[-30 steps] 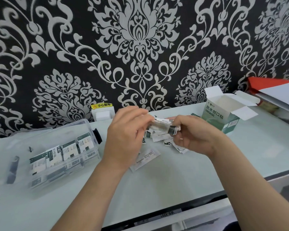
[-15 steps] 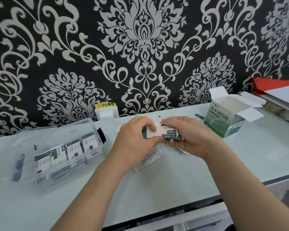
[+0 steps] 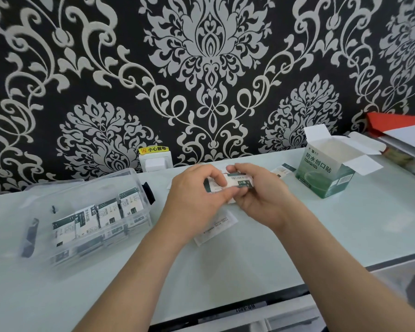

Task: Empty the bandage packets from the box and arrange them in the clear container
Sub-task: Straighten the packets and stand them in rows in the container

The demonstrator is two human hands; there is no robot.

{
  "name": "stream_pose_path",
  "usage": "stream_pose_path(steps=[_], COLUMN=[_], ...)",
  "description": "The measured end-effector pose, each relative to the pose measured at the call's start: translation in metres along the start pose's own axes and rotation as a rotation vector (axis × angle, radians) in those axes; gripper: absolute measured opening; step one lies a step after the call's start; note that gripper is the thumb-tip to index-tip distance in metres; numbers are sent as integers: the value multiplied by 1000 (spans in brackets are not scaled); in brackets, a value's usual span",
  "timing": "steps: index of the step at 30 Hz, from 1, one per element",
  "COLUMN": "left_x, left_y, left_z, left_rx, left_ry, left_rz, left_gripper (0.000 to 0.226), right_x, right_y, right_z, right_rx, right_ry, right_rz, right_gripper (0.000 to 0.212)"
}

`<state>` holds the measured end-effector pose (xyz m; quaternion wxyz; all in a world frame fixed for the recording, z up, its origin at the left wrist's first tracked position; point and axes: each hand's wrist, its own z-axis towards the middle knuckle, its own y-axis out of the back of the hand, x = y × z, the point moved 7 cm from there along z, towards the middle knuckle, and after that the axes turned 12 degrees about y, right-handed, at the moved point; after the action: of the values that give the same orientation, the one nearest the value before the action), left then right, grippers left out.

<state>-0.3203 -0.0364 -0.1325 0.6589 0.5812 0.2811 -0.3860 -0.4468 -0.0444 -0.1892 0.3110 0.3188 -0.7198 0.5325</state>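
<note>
Two bare hands are meeting at the centre of the frame above a pale green glass counter (image 3: 345,231). The left hand (image 3: 194,197) and the right hand (image 3: 264,197) are both gripping one bundle of white-and-dark-green paper bandage packets (image 3: 238,182), with fingers curled round its ends, holding it just over the surface. How many packets are in the bundle cannot be told.

At the left of the frame, one clear plastic container (image 3: 130,178) is sitting open on the counter, and a row of four bandage packets (image 3: 108,213) is standing side by side inside it. Two black latches are showing on it, one black latch (image 3: 147,194) at the end nearer the hands and another (image 3: 30,236) at the far left.

Two more packets are lying flat on the counter. One loose packet (image 3: 216,227) is partly hidden under the hands, and a second loose packet (image 3: 282,170) is lying just left of the box. The one green-and-white cardboard box (image 3: 326,173) is standing at the right with its flaps open, well apart from the container.

Behind, a white wall socket with a yellow warning sticker (image 3: 155,161) is sitting against black-and-silver damask wallpaper (image 3: 209,68), and a red folder (image 3: 391,121) is showing at the right edge.

A second ago several packets were showing scattered beneath the hands; now they are gathered into the bundle, and the hands are closer together.
</note>
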Motion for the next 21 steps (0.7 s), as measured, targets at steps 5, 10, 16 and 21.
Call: stream_pose_path(steps=[5, 10, 16, 21], left_x=[23, 30, 18, -4], left_y=[7, -21, -35, -20], left_z=[8, -3, -12, -11], left_rx=[3, 161, 253, 356], left_ry=[305, 579, 535, 125], left_rz=[-389, -946, -981, -221], left_gripper=[8, 7, 14, 33], right_x=[13, 19, 18, 17], right_y=[-21, -23, -20, -2], right_z=[-10, -10, -6, -3], right_rx=[250, 188, -47, -238], right_ry=[118, 268, 339, 168], right_rz=[58, -71, -223, -12], right_gripper=[22, 36, 18, 7])
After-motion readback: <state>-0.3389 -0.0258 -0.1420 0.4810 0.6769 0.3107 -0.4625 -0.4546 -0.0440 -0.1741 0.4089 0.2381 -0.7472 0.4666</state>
